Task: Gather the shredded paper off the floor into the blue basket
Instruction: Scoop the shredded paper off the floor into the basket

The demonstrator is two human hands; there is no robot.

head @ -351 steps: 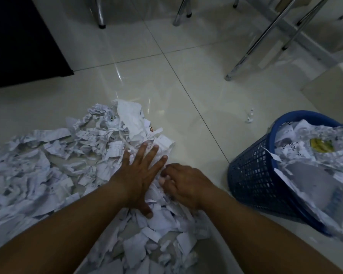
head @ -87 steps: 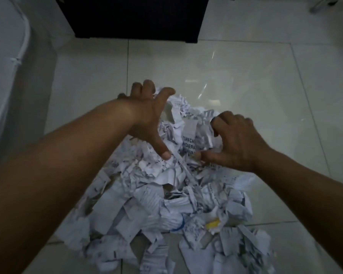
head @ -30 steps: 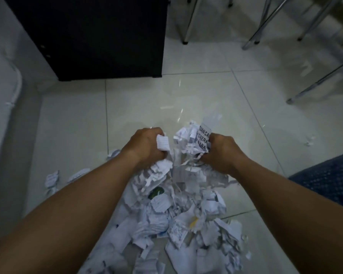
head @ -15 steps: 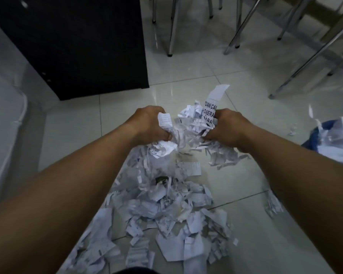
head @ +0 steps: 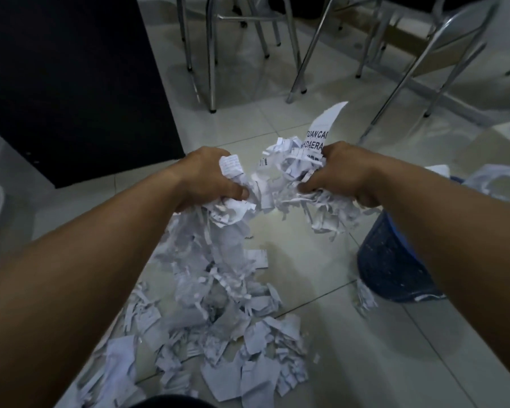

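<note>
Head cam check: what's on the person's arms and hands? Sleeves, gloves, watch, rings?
Nothing worn that shows. The left hand and right hand have no gloves, and no rings show on the visible parts. The left forearm and right forearm are uncovered to the frame edge, with no sleeves, watch, bracelet or markings in view.

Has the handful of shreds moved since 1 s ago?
Yes. The handful of shreds has risen off the floor pile, toward the blue basket.
</note>
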